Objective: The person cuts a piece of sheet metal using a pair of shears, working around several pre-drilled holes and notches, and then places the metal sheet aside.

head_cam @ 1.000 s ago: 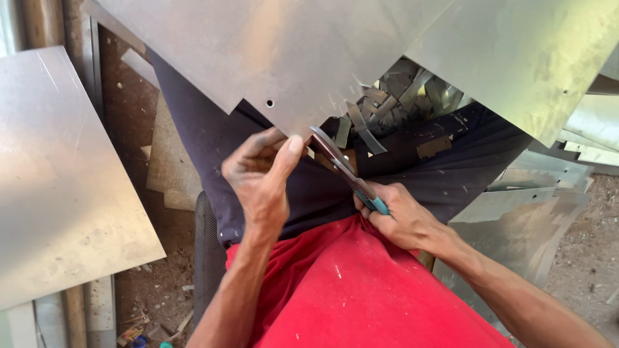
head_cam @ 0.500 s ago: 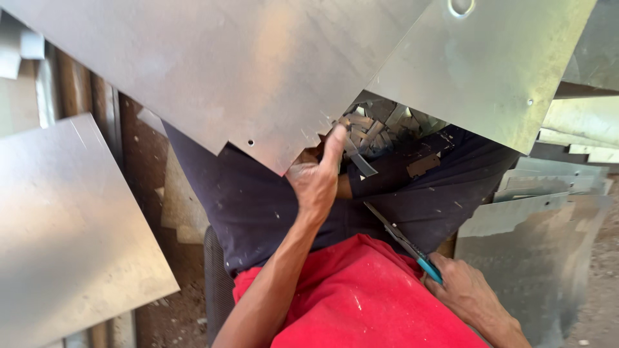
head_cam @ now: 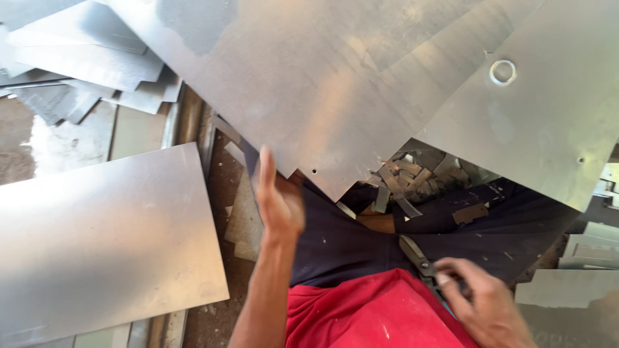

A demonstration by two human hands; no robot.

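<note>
Now we steady the sheet (head_cam: 361, 84) between cuts.
Left hand (head_cam: 278, 205) open at its edge; right hand (head_cam: 480, 303) clamped on snips (head_cam: 419, 259), which we judge must return to the notch.

The large metal sheet (head_cam: 335, 84) runs off the top edge. The right hand (head_cam: 480, 303) is cut by the bottom edge, covering the tin snips' (head_cam: 416, 254) handles. The left hand (head_cam: 277, 200) is motion-blurred.

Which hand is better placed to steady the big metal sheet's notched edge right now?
Probably the left hand: it is raised, open and empty beside the notched edge of the big metal sheet. The right hand is low over the lap, holding the snips.
</note>
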